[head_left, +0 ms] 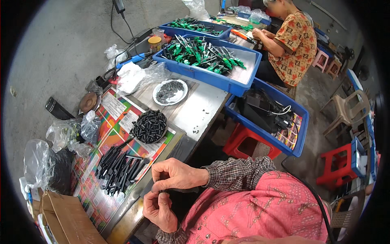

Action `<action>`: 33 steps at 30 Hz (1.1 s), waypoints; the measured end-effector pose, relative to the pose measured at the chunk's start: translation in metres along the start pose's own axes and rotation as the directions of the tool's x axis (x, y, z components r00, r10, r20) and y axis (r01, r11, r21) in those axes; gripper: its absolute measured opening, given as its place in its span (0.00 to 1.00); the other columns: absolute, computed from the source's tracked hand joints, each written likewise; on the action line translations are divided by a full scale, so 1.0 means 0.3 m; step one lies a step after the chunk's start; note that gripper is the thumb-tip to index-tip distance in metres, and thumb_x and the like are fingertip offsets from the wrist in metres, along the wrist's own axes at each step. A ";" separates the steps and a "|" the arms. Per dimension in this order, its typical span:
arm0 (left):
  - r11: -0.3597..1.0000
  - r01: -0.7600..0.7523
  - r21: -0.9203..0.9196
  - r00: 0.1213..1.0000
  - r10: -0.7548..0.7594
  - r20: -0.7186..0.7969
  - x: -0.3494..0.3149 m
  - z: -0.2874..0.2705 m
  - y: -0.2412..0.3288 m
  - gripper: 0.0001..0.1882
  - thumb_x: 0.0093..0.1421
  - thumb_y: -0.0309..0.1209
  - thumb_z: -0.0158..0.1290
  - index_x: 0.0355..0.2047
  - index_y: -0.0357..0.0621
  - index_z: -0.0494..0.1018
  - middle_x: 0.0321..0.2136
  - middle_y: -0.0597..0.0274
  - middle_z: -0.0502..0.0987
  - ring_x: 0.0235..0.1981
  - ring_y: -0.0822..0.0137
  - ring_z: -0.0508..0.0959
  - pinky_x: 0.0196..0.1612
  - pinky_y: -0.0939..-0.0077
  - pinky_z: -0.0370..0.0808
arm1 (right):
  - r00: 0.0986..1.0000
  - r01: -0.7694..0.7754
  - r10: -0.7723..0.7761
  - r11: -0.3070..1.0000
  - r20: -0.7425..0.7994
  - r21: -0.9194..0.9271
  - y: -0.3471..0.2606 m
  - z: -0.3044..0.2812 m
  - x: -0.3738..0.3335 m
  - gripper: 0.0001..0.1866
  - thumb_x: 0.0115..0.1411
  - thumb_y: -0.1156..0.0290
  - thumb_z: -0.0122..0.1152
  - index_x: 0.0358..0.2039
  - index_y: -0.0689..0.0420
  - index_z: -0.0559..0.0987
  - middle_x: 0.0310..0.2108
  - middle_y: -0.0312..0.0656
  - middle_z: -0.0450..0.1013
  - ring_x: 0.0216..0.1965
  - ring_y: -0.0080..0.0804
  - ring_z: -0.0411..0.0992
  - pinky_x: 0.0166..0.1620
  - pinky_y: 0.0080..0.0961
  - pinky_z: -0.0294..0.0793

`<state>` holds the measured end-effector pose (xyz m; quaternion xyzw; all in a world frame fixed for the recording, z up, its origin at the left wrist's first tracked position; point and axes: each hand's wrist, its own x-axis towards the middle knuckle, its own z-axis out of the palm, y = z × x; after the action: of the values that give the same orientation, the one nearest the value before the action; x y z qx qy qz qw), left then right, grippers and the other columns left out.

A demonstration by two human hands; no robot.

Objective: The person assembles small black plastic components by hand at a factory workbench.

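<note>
My right hand (178, 175), the upper one, is closed, its thumb and fingers drawn together around something small and dark that I cannot make out. Just below it, my left hand (161, 210) has its fingers curled and pinched; what they hold, if anything, is hidden. The fingertips of both hands nearly meet beside the table edge. Closest on the table lies a pile of black flat-handled pieces (120, 168) with pale round ends. Beyond them sits a heap of short black tubular pieces (149, 126). A white plate (185, 99) carries small grey metal pieces.
A blue tray (231, 83) holds many green-and-black tools, with another blue tray (191, 30) behind. A blue crate (298, 142) rests on a red stool (243, 142). Plastic bags (38, 162) and a cardboard box (69, 219) stand left. A co-worker (294, 44) sits further along.
</note>
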<state>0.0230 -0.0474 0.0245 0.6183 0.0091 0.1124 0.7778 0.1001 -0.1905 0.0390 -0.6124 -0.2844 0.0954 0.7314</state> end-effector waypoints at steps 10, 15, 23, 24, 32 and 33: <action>0.999 0.025 -0.020 0.999 -0.025 0.025 -0.003 -0.006 0.003 0.07 0.60 0.24 0.56 0.36 0.37 0.70 0.22 0.64 0.74 0.17 0.81 0.67 0.19 0.89 0.62 | 0.980 -0.175 0.160 0.975 0.117 0.136 -0.022 -0.030 -0.005 0.08 0.58 0.72 0.64 0.31 0.62 0.74 0.25 0.29 0.69 0.26 0.11 0.65 0.28 0.13 0.66; 0.999 0.039 -0.035 0.999 -0.038 0.013 0.000 -0.005 0.003 0.07 0.60 0.24 0.56 0.36 0.37 0.70 0.22 0.65 0.74 0.17 0.81 0.67 0.19 0.89 0.61 | 1.000 -0.012 0.011 0.998 0.029 0.064 0.007 -0.005 -0.002 0.09 0.57 0.71 0.65 0.29 0.62 0.75 0.25 0.30 0.70 0.25 0.12 0.66 0.26 0.13 0.66; 0.999 0.044 -0.024 0.999 -0.043 0.030 -0.004 -0.007 0.006 0.07 0.60 0.25 0.57 0.36 0.37 0.71 0.22 0.65 0.74 0.18 0.81 0.68 0.19 0.90 0.61 | 0.987 -0.124 0.107 0.982 0.121 0.142 -0.012 -0.024 -0.003 0.09 0.58 0.71 0.64 0.31 0.61 0.74 0.26 0.29 0.70 0.27 0.11 0.67 0.27 0.13 0.67; 0.999 0.041 -0.028 0.999 -0.040 0.028 -0.003 -0.008 0.003 0.07 0.60 0.25 0.57 0.37 0.37 0.71 0.23 0.65 0.74 0.18 0.81 0.68 0.19 0.90 0.61 | 0.995 -0.058 0.052 0.996 0.083 0.068 0.000 -0.018 -0.001 0.08 0.59 0.71 0.64 0.31 0.61 0.75 0.26 0.29 0.71 0.26 0.11 0.67 0.27 0.13 0.67; 0.998 0.047 -0.036 0.999 -0.046 0.025 0.001 -0.012 0.008 0.08 0.60 0.26 0.57 0.36 0.37 0.71 0.23 0.65 0.74 0.17 0.81 0.67 0.19 0.90 0.61 | 0.976 -0.190 0.168 0.969 0.140 0.159 -0.035 -0.033 0.001 0.08 0.59 0.72 0.64 0.30 0.61 0.74 0.25 0.30 0.70 0.27 0.11 0.68 0.28 0.13 0.67; 0.998 0.045 -0.034 0.999 -0.044 0.021 0.001 -0.007 0.008 0.08 0.60 0.26 0.57 0.36 0.37 0.71 0.22 0.65 0.74 0.17 0.81 0.67 0.19 0.90 0.61 | 0.985 -0.142 0.126 0.981 0.120 0.129 -0.024 -0.031 0.001 0.08 0.59 0.72 0.64 0.31 0.62 0.74 0.25 0.30 0.71 0.27 0.11 0.68 0.28 0.13 0.67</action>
<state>0.0224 -0.0447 0.0265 0.6055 0.0131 0.0888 0.7908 0.1038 -0.1999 0.0452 -0.5721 -0.2756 0.1980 0.7467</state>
